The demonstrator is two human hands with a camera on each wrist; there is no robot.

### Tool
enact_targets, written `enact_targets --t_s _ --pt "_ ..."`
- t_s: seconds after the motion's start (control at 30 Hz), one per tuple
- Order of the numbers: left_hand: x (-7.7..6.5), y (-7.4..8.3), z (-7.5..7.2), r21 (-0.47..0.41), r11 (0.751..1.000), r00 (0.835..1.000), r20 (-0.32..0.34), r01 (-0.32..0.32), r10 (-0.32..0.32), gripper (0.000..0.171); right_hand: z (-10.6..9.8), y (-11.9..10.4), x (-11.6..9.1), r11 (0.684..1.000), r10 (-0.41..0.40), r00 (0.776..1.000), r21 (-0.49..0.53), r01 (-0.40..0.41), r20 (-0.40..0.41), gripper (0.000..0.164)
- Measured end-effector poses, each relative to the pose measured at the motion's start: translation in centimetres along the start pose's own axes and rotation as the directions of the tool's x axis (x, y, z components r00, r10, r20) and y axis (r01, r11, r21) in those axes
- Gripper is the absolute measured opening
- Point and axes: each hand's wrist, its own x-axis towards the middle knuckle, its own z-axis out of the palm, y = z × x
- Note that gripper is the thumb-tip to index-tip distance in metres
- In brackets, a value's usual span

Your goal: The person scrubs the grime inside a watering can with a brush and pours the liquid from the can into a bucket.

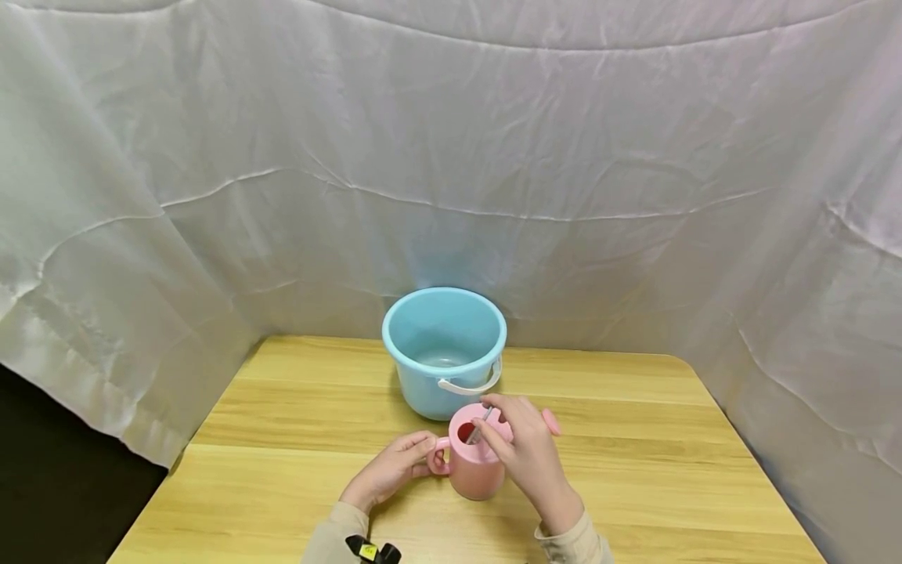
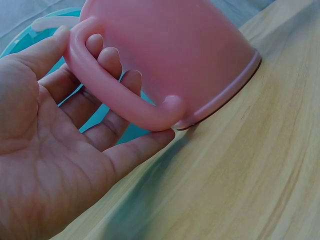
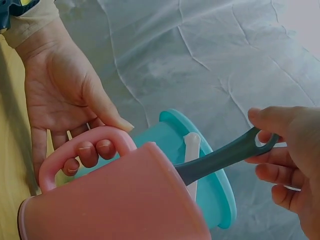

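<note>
A pink watering can (image 1: 477, 478) stands upright on the wooden table, its round rose (image 1: 550, 421) poking out at the right. My left hand (image 1: 395, 470) grips the can's loop handle (image 2: 110, 90), fingers passing through the loop and the thumb on its upper end. Over the can's top, my right hand (image 1: 532, 458) pinches the looped end of a dark grey tool handle (image 3: 215, 160) between thumb and fingers. This handle slants into the can's opening (image 1: 465, 432); the tool's lower part is hidden inside.
A light blue bucket (image 1: 433, 395) with a white carrying handle (image 1: 468, 388) stands right behind the can. Pale grey curtains (image 1: 451, 157) hang around the back and sides of the wooden table (image 1: 282, 486).
</note>
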Motion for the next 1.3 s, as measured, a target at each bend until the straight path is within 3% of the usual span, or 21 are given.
enact_targets --t_s 0.27,0.5,0.73,1.0,1.3 --pt "0.14 0.18 -0.05 0.004 1.000 1.000 0.003 -0.010 0.010 0.030 0.05 0.12 0.07 1.000 -0.005 1.000 -0.003 0.005 -0.008 0.034" --pt "0.15 0.04 -0.12 0.006 1.000 1.000 0.001 -0.008 0.008 0.031 0.30 -0.08 -0.16 0.996 0.072 0.988 -0.069 -0.063 0.137 0.029" --pt "0.09 -0.05 -0.12 0.001 1.000 1.000 0.010 -0.008 0.008 0.031 0.80 -0.14 -0.38 0.991 0.129 0.965 0.014 -0.136 0.229 0.026" --pt "0.13 -0.16 -0.15 0.004 1.000 1.000 0.009 -0.018 0.018 0.031 0.90 -0.10 -0.39 0.989 0.120 0.960 0.056 -0.138 0.253 0.022" --pt "0.22 -0.42 -0.24 0.002 1.000 1.000 0.013 -0.017 0.017 0.030 0.75 -0.11 -0.45 0.992 0.123 0.953 0.001 -0.129 0.278 0.004"
